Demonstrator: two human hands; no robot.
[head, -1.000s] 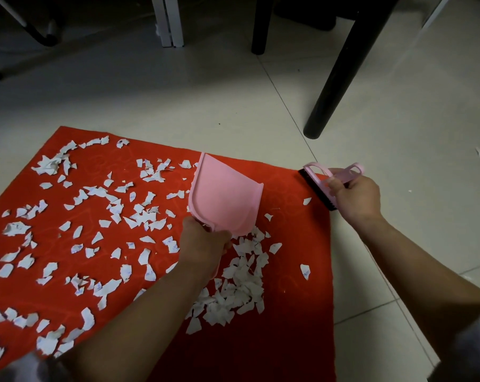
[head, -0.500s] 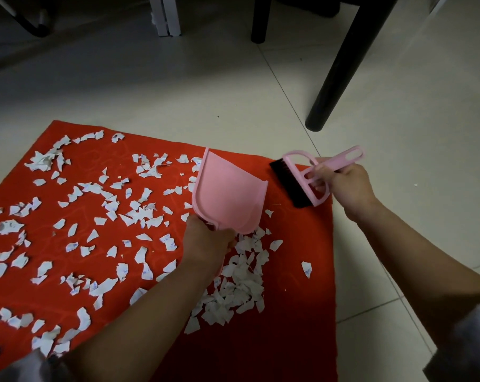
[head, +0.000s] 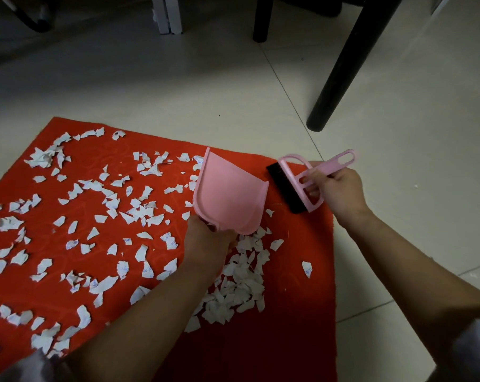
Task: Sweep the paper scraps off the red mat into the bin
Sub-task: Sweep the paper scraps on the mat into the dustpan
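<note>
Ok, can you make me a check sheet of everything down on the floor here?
Surface: red mat lying on pale floor tiles.
Job's things: pink dustpan and pink brush with black bristles; no bin in view.
Clutter: paper scraps scattered across the mat, a denser heap near the dustpan, a few on the tiles.
Grips: left hand holds the dustpan; right hand holds the brush.
Cables: nothing seen.
Surroundings: black furniture leg, white legs.

The left hand [head: 208,244] hides the dustpan [head: 230,197] handle; the red mat [head: 296,326] runs off-frame left and below.
</note>
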